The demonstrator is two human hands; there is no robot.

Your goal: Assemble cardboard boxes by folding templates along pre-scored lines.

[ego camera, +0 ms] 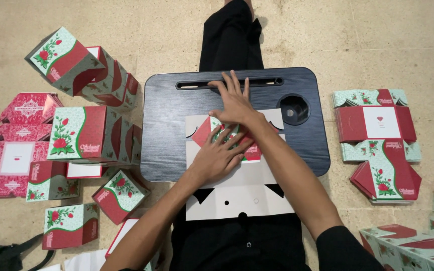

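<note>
Cardboard box blank (237,193), thin, light and easily creased, lies mid-tray, overhanging the lap tray's (167,130) near edge; left hand (217,158) and right hand (234,103) press flat, fingers spread, on its folded flap.

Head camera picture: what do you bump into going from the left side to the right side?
Flat red cartons → folded-up rose boxes → black lap desk → left hand → right hand → stack of flat rose cartons.

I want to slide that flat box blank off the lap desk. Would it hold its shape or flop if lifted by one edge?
The flat box blank looks like thin card, probably light. It overhangs the lap desk without drooping, so likely fairly stiff, though its fold lines may hinge. The left hand and right hand press its folded flaps flat; they may spring up.
</note>
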